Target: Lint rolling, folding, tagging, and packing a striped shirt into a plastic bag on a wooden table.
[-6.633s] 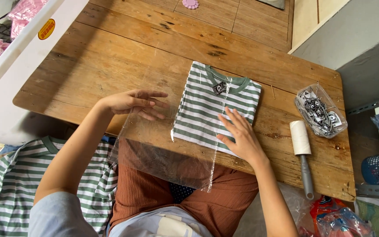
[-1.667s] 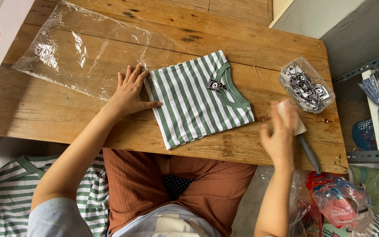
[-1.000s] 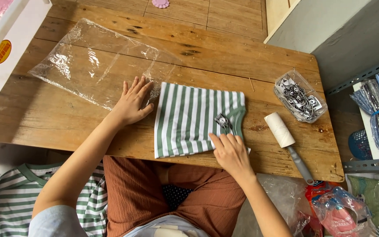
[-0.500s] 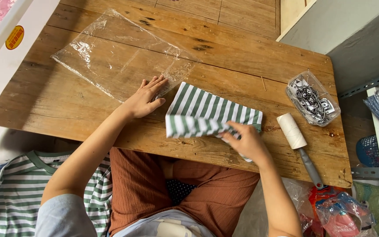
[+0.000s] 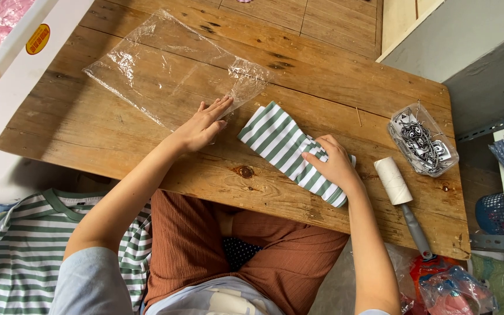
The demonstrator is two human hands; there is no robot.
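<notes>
Worn wooden counter point(image 5: 147, 146), planked and knotted, is being viewed from above, with a white bin edge at upper left.

Item 1: folded green-and-white striped shirt point(image 5: 275, 143), lying slantwise at the counter's middle, near the front edge. It is being pressed at its lower end by the right hand point(image 5: 333, 166), fingers point(image 5: 316, 157) curled narrowly over the fold. Judged light, soft and limp; likely to unfold if lifted by one corner, so best taken across the full folded width.

Item 2: clear plastic bag point(image 5: 164, 70), flat and crinkled, just beside the shirt. Its near corner is being held down by the left hand point(image 5: 202, 125), fingers point(image 5: 220, 108) spread flat. Judged slippery and flimsy.

Item 3: lint roller point(image 5: 401, 198), right of the shirt.

Item 4: small bag of tags point(image 5: 421, 140), at the right.
</notes>
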